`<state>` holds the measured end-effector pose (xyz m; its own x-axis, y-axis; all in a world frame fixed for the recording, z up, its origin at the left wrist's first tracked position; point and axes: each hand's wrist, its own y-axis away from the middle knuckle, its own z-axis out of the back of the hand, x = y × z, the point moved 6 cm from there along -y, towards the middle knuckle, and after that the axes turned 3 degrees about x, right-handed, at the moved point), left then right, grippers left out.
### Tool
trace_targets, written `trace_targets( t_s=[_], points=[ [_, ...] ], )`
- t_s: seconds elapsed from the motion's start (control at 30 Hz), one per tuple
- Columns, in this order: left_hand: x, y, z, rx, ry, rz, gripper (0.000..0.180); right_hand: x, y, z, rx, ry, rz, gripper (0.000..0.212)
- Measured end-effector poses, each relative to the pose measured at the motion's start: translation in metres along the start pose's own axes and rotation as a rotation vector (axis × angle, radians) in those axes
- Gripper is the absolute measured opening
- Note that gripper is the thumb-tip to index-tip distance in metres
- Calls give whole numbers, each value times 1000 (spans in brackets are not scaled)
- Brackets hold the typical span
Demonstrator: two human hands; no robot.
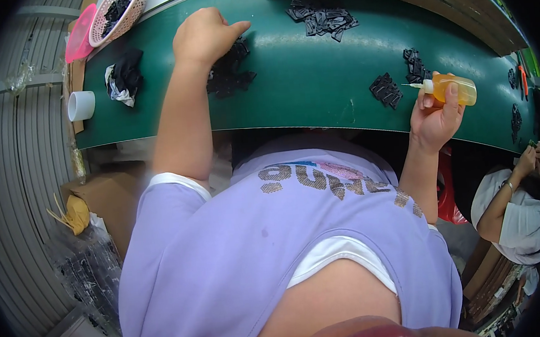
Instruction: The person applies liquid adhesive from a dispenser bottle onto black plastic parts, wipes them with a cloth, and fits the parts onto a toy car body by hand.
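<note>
My right hand point(434, 119) grips a small clear squeeze bottle point(462, 89) of amber liquid, held on its side with the thin white nozzle to the left. Just left of that nozzle lie a row of flat black plastic pieces point(386, 90) and a second small group point(415, 64). On the left, my left hand point(207, 36) is raised over the far part of the table, back of the hand upward, thumb out to the right. Its fingers are curled under, and whatever they hold is hidden. Beside that forearm lies a loose heap of black pieces point(232, 77).
Another black heap point(325, 20) lies farther back on the green table point(302, 85). At left are a pink basket point(140, 11) of black pieces, a crumpled cloth point(126, 77) and a white cup point(81, 106). A co-worker's arm point(498, 209) is at far right.
</note>
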<state>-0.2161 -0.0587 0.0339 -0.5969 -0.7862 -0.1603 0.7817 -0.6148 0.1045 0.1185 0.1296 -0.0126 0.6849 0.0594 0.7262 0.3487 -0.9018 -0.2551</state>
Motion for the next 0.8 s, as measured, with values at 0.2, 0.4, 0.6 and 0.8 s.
trace_targets(
  t_s=[0.2, 0.4, 0.6, 0.8],
  points=[
    [7, -24, -22, 93, 136, -28, 34, 1, 1, 1, -23, 15, 7, 18],
    [-84, 28, -20, 215, 896, -438, 19, -5, 2, 2, 5, 25, 23, 22],
    [-157, 67, -78, 745, 1109, -426, 26, -1, 7, -6, 77, 90, 107, 21],
    [-161, 73, -91, 816, 1146, -373, 24, -2, 14, -18, 124, 349, 191, 27]
  ],
)
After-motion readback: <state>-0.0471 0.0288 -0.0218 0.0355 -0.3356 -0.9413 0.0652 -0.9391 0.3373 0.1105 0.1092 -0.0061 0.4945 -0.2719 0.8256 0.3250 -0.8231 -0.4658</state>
